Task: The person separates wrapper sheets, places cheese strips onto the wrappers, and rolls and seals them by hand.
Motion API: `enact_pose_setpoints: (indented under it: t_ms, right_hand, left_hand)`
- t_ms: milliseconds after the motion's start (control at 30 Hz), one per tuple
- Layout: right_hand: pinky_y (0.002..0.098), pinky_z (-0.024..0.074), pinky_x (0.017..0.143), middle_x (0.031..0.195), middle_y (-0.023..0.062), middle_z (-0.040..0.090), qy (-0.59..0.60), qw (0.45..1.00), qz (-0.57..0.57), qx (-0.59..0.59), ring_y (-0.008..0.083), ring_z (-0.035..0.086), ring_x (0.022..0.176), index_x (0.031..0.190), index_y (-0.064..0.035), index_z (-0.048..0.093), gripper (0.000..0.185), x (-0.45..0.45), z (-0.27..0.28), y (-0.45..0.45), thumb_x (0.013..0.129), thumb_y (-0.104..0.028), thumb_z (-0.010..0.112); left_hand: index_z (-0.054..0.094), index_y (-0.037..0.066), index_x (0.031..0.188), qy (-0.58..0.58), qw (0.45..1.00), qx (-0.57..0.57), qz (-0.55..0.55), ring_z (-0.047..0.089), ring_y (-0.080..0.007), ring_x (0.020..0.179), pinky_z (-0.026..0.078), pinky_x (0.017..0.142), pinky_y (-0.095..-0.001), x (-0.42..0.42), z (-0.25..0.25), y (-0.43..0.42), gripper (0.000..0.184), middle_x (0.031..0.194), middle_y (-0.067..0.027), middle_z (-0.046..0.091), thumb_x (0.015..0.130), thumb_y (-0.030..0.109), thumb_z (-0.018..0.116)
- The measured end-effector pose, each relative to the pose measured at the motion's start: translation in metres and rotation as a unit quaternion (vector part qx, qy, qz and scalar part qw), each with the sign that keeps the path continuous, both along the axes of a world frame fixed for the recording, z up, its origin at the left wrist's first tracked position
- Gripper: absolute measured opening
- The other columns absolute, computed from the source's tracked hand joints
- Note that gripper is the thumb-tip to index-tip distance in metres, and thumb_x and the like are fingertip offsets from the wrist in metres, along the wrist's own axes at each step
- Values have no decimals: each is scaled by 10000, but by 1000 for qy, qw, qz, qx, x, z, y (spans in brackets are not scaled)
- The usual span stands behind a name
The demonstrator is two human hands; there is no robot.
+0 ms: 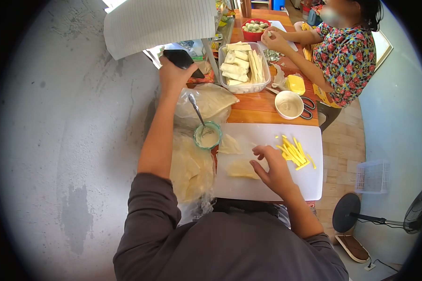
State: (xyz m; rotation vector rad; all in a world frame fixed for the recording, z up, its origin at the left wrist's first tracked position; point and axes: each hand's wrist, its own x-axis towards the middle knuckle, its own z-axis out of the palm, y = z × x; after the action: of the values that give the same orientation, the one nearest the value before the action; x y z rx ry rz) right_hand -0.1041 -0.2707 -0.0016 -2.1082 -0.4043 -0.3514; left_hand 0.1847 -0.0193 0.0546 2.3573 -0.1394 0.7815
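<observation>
My left hand reaches far forward and grips a black phone-like slab, tilted beside the shelf. Over the white cutting board hovers my right hand, fingers curved and apart, holding nothing I can see. Just left of it a pale, thin wrapper lies on the board, with another wrapper piece above it. Yellow strips are heaped on the board's right. A teal-rimmed glass of whitish paste, with a spoon in it, stands at the board's left corner.
Plastic bags of wrappers lie at left. Beyond the board are a tub of rolls, a white cup, scissors and a yellow block. A co-worker sits at right, hands near a red bowl.
</observation>
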Motion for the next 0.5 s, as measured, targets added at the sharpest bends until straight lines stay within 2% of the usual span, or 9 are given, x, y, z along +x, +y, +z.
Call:
enact_pose_setpoints:
  t_ms: [33,133,233,300,400,500]
  right_hand:
    - [389,447,794,1007,99,626,-3,1000,1,24,257,600,857,1114,-59,565,320,5,4,2,829,-70,710]
    - [393,461,830,1027,128,622,-42,996,10,77,270,605,875,1141,-21,560,352,25,21,12,833,-76,721]
    - [386,476,852,1077,174,601,-150,984,-2,93,297,610,919,1196,16,533,425,50,46,31,844,-119,728]
    - [377,491,843,1118,203,584,-236,967,-36,91,314,614,949,1246,38,501,485,70,61,45,871,-181,716]
    - [382,494,864,1167,204,567,-160,962,21,221,321,605,1009,1326,36,429,559,97,74,74,938,-303,646]
    - [407,472,923,1192,191,570,-11,953,101,284,321,586,1077,1397,13,352,623,105,91,91,990,-417,547]
  left_hand:
    - [330,-142,1256,-27,998,-48,-36,712,-301,826,584,725,-368,-15,16,2,1026,943,-212,690,600,389,913]
    - [288,-120,1340,-48,994,-77,-66,710,-226,828,578,713,-310,-79,57,-8,1047,940,-185,700,627,315,920]
    - [260,-77,1391,-18,967,-188,-169,706,-184,836,576,718,-286,-107,56,-2,1034,935,-185,702,664,267,909]
    - [219,-64,1424,-16,947,-234,-220,711,-192,825,573,732,-276,-121,55,1,1040,950,-201,702,689,220,897]
    - [218,-65,1424,-8,932,-268,-244,712,-198,818,568,731,-271,-137,64,3,1032,958,-208,702,696,209,897]
    - [228,-56,1428,12,933,-286,-217,710,-198,826,567,739,-272,-139,71,7,1018,975,-212,701,705,212,892]
